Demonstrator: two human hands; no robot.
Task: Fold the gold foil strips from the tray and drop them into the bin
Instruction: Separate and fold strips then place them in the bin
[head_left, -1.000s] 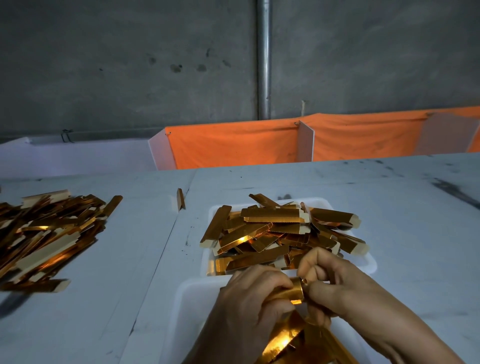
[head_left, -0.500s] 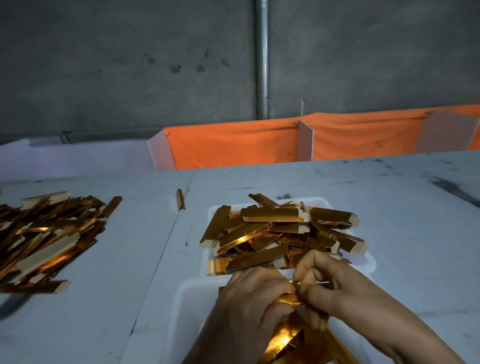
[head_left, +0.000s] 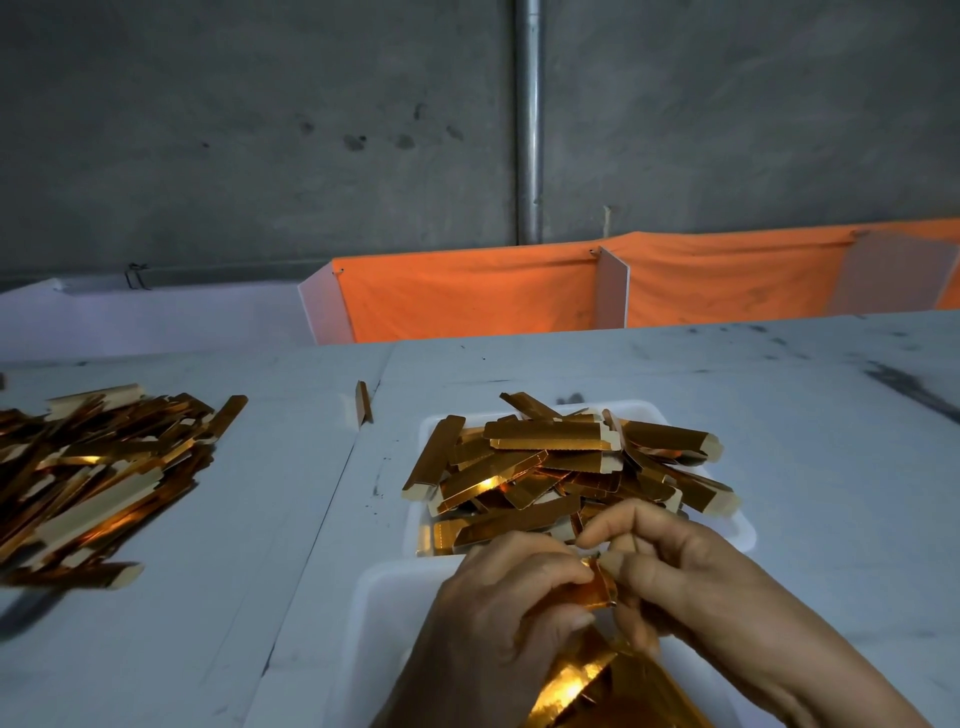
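The gold strip (head_left: 597, 590) has shrunk between both hands, left hand (head_left: 498, 618) and right hand (head_left: 691, 587) fingers pinching it, mostly hidden.

Dim scene, glints on gold foil strips (head_left: 550, 467), wide-angle edge bending

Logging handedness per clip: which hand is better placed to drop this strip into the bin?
Probably left: the left hand wraps most of the strip; the right hand only pinches its end. Both hover over the bin.
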